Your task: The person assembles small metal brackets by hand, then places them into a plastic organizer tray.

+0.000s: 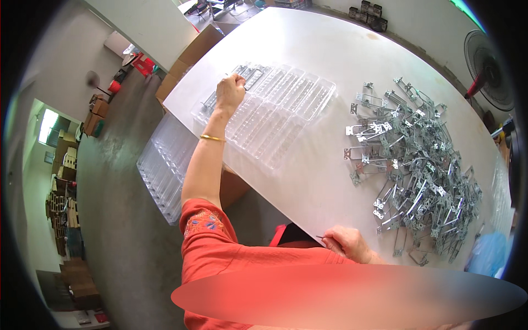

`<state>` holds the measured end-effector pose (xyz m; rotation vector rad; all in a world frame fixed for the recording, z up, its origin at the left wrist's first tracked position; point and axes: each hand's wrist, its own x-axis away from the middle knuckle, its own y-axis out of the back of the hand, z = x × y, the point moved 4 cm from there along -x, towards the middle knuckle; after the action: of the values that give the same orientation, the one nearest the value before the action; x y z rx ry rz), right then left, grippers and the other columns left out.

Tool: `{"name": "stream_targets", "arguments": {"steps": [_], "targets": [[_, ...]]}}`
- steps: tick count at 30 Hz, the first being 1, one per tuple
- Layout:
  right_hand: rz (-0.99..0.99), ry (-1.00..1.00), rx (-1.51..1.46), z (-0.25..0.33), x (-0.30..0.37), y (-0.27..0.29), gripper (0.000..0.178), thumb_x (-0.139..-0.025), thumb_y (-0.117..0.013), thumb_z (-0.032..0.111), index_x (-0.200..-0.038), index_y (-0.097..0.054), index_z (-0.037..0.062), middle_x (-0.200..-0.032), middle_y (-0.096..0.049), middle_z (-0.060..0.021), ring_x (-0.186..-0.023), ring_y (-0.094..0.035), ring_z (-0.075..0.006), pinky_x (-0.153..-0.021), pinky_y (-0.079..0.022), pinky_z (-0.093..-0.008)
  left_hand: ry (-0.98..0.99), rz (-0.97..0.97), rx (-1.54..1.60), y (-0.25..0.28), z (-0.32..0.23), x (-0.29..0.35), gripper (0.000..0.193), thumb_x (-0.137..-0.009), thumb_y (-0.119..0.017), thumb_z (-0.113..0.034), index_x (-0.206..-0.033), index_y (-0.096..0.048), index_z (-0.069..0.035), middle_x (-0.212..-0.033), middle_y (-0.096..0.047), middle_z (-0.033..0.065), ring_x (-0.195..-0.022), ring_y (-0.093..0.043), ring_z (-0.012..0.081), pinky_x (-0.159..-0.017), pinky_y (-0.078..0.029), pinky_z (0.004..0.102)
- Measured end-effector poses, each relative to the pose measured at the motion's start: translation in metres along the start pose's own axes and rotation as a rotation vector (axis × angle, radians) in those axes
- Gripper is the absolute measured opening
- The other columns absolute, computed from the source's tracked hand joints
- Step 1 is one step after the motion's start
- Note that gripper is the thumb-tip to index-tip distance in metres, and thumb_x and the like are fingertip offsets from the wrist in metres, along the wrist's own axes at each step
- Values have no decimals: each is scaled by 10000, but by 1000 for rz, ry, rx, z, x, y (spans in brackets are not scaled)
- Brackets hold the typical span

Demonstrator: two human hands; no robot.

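Observation:
My left hand reaches over a clear plastic tray with long slots. Its fingers are closed at a thin grey metal bracket in the far left part of the tray; the fingertips are partly hidden. Another metal piece shows beside that wrist. Close to the table's near edge, my right hand is closed, with the tip of a thin dark metal piece sticking out from its fingers. Farther right, a large tangled heap of metal brackets with wire-like arms lies on the table.
The white table has a slanting left edge. Below it are more stacked clear trays and a cardboard box. A blue plastic bag lies at the right edge. A black fan stands beyond the table.

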<state>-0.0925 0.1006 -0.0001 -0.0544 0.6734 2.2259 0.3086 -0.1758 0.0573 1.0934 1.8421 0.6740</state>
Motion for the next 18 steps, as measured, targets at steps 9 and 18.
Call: {"name": "stream_targets", "arguments": {"steps": [9,18], "targets": [[-142,-174,-115,-16,0,-6,74,-907,-670,61,-937,-608,34,-762,-616,-127,-626,-614,-299,-556,-487,-378,76,38,-259,-46,39,-51,179,-873,-600,-153,-931,-732,-46,-964,-722,213,-956,-694,371,-872,-538,438],[-193,-261,-143,-17,0,-7,61,-924,-667,64,-942,-616,36,-775,-630,-123,-611,-616,-268,-540,-485,-355,104,72,-312,-54,50,-60,189,-872,-619,-171,-943,-751,-56,-993,-723,209,-979,-696,365,-893,-546,428]]}}
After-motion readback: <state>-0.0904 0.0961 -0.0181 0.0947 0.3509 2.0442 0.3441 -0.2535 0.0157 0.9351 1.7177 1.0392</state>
